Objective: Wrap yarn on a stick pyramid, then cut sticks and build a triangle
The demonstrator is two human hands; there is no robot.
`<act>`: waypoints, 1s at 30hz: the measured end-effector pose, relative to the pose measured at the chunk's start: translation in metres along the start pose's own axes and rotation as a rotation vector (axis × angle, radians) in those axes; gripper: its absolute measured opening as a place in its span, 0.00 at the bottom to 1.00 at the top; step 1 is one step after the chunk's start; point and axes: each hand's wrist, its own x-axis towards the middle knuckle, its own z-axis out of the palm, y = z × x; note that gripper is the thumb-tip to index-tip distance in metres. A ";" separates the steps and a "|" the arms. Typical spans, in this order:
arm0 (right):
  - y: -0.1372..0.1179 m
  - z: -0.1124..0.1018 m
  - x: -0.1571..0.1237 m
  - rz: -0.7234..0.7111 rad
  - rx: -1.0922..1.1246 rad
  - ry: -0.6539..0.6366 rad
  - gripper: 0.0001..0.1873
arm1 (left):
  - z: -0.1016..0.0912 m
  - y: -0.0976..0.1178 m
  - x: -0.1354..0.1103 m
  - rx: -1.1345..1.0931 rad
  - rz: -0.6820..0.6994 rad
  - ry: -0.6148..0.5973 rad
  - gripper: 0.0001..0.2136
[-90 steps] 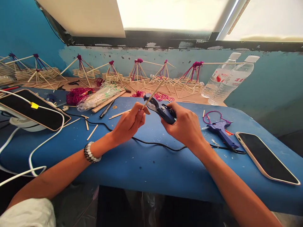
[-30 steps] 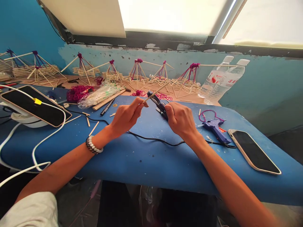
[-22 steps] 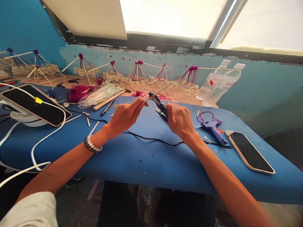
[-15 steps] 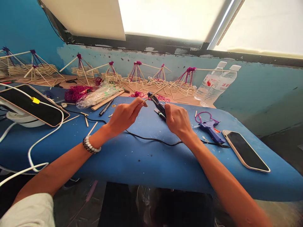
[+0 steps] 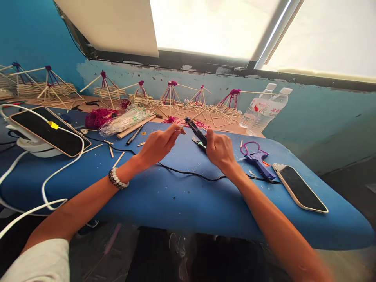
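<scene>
Glue gun (image 5: 258, 163) between right hand (image 5: 220, 150) and phone (image 5: 299, 188), water bottles (image 5: 261, 109) behind.

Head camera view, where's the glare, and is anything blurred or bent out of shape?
In the head view, the window is blown out almost white, the blue table bows along its front edge from lens distortion, and the right forearm blurs towards the bottom edge.

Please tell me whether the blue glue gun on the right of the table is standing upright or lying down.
It is lying down: the glue gun rests on its side on the blue tabletop, with its nozzle pointing left and its handle stretching toward the lower right.
</scene>
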 end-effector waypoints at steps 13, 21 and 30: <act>0.003 -0.012 0.007 -0.039 -0.222 -0.030 0.33 | 0.005 -0.004 0.003 -0.132 -0.099 -0.084 0.20; 0.005 -0.012 0.011 0.054 -0.191 -0.019 0.37 | 0.003 -0.003 0.005 -0.099 -0.145 -0.098 0.20; 0.018 -0.016 0.020 0.230 0.110 0.059 0.43 | -0.002 -0.024 0.012 -0.621 -0.283 -0.193 0.21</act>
